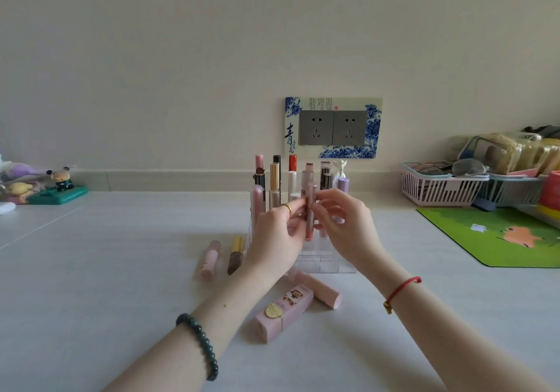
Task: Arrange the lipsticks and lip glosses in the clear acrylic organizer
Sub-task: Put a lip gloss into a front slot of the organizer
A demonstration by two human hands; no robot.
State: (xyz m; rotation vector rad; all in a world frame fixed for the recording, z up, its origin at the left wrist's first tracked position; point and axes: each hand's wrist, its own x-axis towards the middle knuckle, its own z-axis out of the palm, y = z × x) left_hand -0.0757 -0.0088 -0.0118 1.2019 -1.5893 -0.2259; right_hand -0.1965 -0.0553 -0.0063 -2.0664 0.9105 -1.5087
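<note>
Currently the item in hand is a slim rose-metallic lip gloss tube [311, 209], held upright just in front of the clear acrylic organizer [327, 263], above its front rows. Judged by its look, the tube is light and rigid, with a smooth, likely slippery shell — grip the middle of the barrel, not the cap, so the cap cannot pull off during lowering.

Both hands are on it. The left hand [277, 234] pinches the barrel from its side, thumb and forefinger closed on the tube; a gold ring shows on one finger. The right hand [345, 225] meets it from the opposite side, fingers [321, 206] narrowed to a light pinch on the same tube. Neither hand is spread wide; the remaining fingers curl loosely.

Behind the tube, the organizer's rear rows already carry upright lipsticks and glosses — pink, gold, black, red and lilac caps. The lowest front cells look unfilled, though the clear walls make this hard to confirm.

Four items lie flat on the desk [121, 270] awaiting placement: a pale pink gloss [209, 259] and a gold-capped brown gloss [235, 255] left of the organizer, and a pink boxed lipstick [283, 313] beside a pink lipstick tube [318, 290] nearer the viewer.

Further out: a wall socket plate [333, 128], a pink basket [439, 188] and a green mat [497, 237] to the right, figurines [59, 185] to the left.
</note>
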